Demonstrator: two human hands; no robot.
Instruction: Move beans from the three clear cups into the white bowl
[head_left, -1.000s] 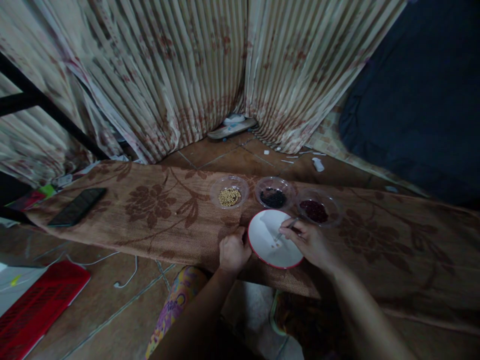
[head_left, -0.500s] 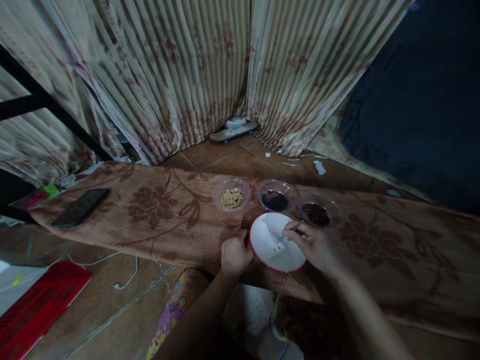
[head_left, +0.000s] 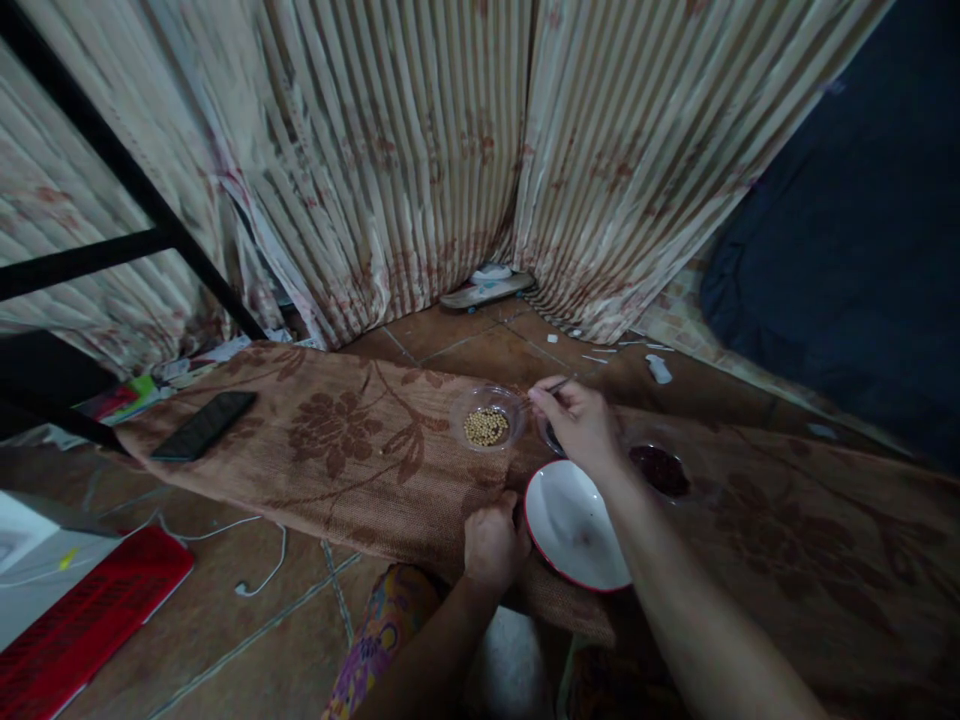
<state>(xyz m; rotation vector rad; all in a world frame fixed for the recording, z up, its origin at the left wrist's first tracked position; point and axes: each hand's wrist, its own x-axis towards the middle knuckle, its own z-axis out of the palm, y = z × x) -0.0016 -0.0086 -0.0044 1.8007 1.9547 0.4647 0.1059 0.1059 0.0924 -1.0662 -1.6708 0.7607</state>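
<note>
A white plate with a red rim (head_left: 574, 525) lies near the front edge of a brown flowered cloth (head_left: 352, 450). My left hand (head_left: 491, 545) is a closed fist resting on the cloth, touching the plate's left rim. My right hand (head_left: 574, 425) pinches thin tweezers (head_left: 556, 385) and hovers beside the clear bowl of yellow beans (head_left: 487, 420), covering most of the bowl of black beans (head_left: 550, 437). A bowl of dark red beans (head_left: 660, 468) sits to the right.
A black phone (head_left: 202, 425) lies on the cloth at the left. Striped curtains (head_left: 420, 160) hang behind, with a sandal (head_left: 487, 285) at their foot. A red flat thing (head_left: 82, 620) and a white cable (head_left: 259, 565) lie on the tiled floor. Dark fabric (head_left: 847, 240) fills the right.
My right hand has lifted off the plate with the tweezers and moved back and left to the yellow-bean bowl. The left fist has stayed at the plate's rim. The camera tilted.
</note>
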